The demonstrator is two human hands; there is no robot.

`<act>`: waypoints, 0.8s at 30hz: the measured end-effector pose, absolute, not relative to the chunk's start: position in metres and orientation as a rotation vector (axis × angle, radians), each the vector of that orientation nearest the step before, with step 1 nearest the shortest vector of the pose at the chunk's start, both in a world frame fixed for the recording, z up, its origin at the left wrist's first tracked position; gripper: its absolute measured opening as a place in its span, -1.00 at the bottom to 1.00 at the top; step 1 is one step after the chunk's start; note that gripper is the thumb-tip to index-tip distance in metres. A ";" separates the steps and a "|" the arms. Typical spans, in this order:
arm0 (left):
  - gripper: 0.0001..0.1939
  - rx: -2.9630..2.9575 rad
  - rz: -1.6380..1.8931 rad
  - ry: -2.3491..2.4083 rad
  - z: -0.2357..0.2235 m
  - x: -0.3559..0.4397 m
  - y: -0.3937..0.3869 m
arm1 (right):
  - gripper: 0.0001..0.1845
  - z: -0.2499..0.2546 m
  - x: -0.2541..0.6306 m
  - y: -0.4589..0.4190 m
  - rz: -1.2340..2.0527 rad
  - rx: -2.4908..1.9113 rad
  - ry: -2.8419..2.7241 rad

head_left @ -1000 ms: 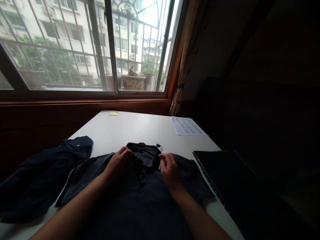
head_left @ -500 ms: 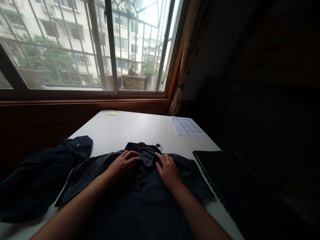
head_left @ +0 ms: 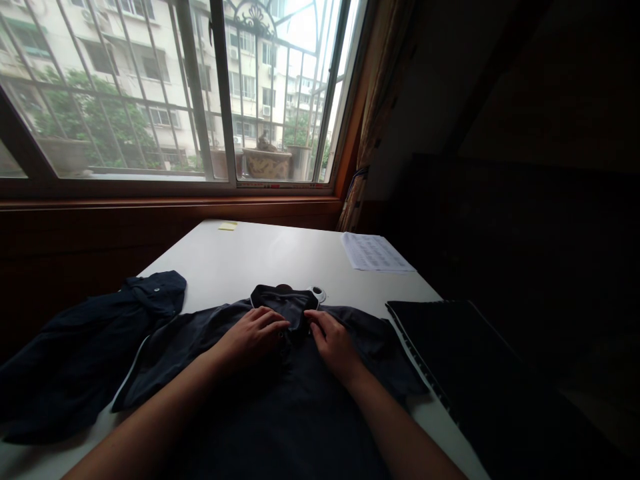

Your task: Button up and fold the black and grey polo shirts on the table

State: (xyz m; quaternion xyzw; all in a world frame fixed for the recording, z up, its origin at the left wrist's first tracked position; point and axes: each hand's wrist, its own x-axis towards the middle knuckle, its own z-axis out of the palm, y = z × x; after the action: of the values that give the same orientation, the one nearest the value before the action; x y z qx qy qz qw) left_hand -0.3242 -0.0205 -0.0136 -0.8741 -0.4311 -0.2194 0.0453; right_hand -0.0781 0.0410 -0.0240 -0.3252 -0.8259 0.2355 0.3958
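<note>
A dark polo shirt (head_left: 300, 413) lies spread front side up, its collar toward the window and its buttoned placket between my hands. My left hand (head_left: 257, 331) is at the left side of the collar, fingers together and bent onto the cloth near the top of the placket. At the right collar point, my right hand (head_left: 334, 340) pinches the collar edge between thumb and fingers. The fingertips of both hands are close together and partly lost against the dark cloth.
The shirt rests on a white table (head_left: 280, 257). A dark blue garment (head_left: 100, 347) lies at the left, a dark folded cloth (head_left: 480, 367) at the right. Farther back are printed sheets (head_left: 377, 253), a yellow sticky note (head_left: 228, 227) and a small white round object (head_left: 317, 293) behind the collar.
My right hand has shifted slightly left, bringing the right collar flap inward. My left fingers have moved a little right and drawn together, toward the placket.
</note>
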 end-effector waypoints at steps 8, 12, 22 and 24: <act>-0.50 -2.671 -0.597 -1.297 -0.014 -0.321 -0.022 | -0.49 -0.021 -0.080 0.036 0.704 -0.705 -2.181; -0.61 -2.694 -0.547 -1.269 -0.009 -0.318 -0.026 | -0.57 -0.021 -0.080 0.039 0.593 -0.803 -2.083; -0.67 -2.627 -0.589 -1.366 -0.014 -0.317 -0.026 | -0.59 -0.021 -0.076 0.040 0.416 -0.872 -2.267; -0.67 -2.618 -0.589 -1.377 -0.015 -0.317 -0.025 | -0.51 -0.021 -0.076 0.039 0.430 -0.798 -2.314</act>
State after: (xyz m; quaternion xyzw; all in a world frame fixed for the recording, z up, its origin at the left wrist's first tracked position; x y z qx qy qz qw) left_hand -0.3174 -0.0252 -0.0150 -0.8663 -0.4557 -0.1949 0.0628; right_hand -0.0761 0.0390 -0.0210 -0.3038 -0.8815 0.1638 0.3223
